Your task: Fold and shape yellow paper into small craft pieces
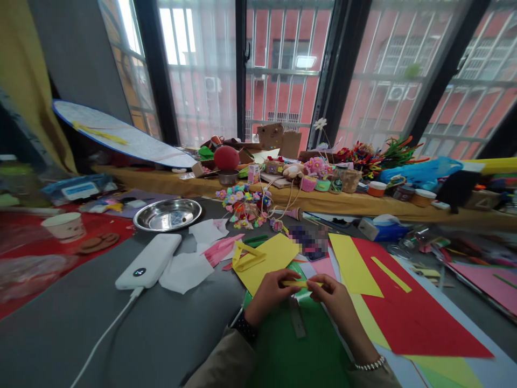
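Between my two hands a narrow yellow paper strip (299,283) is stretched sideways above a green mat (299,355). My left hand (272,291) pinches its left part, and my right hand (327,293) pinches the right part. A clear ruler (298,319) lies on the mat just below the strip. Behind my left hand rests a yellow paper sheet (269,258) with a folded yellow paper loop (248,257) on it. Right of my right hand, a red sheet (416,307) bears another yellow strip (391,274) and part of a second yellow sheet (355,264).
A white power bank (149,261) with a cable lies left, beside white paper scraps (186,272). Behind are a steel dish (167,215) and a colourful flower craft (244,205). A paper cup (63,226) stands far left. Crafts crowd the ledge (189,188) under the window.
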The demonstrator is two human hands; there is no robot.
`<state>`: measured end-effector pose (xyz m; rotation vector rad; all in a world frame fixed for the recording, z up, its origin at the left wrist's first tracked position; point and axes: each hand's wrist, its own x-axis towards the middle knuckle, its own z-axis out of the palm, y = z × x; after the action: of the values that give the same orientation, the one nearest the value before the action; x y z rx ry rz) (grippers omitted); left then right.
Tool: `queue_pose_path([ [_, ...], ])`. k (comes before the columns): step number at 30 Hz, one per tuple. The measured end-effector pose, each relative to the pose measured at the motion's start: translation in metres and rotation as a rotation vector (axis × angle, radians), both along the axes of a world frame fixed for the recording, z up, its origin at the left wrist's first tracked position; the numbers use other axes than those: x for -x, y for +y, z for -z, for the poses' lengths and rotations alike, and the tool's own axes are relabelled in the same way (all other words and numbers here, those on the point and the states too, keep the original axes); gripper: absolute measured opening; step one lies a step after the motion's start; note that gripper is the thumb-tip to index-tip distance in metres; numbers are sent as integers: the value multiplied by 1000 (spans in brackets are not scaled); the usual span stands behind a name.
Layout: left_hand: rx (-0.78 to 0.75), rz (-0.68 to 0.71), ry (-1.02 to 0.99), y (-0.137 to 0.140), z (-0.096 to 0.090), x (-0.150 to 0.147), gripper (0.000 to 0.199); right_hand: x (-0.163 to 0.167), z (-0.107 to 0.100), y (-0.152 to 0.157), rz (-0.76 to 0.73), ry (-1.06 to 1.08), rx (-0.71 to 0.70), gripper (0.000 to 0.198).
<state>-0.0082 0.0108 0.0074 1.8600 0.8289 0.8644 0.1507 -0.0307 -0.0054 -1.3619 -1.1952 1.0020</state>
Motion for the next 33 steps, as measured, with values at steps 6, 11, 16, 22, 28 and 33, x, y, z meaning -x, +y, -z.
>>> queue_pose_path([
  [6,103,-37,-53,1,1,0,31,1,-10,-3,-122,20,-48,25],
  [11,155,-18,-43,4,1,2,27,-2,-13,-4,-184,-36,-41,26],
  [16,158,17,-21,6,0,5,23,-3,-12,-5,-189,-18,-28,27],
  [22,393,104,-153,10,7,8,27,-2,-16,-5,-172,70,-1,22],
  [28,654,133,-277,11,7,9,31,0,-14,-5,-141,183,19,20],
  [33,717,150,-392,8,-1,10,28,3,-12,-5,-75,276,70,21],
])
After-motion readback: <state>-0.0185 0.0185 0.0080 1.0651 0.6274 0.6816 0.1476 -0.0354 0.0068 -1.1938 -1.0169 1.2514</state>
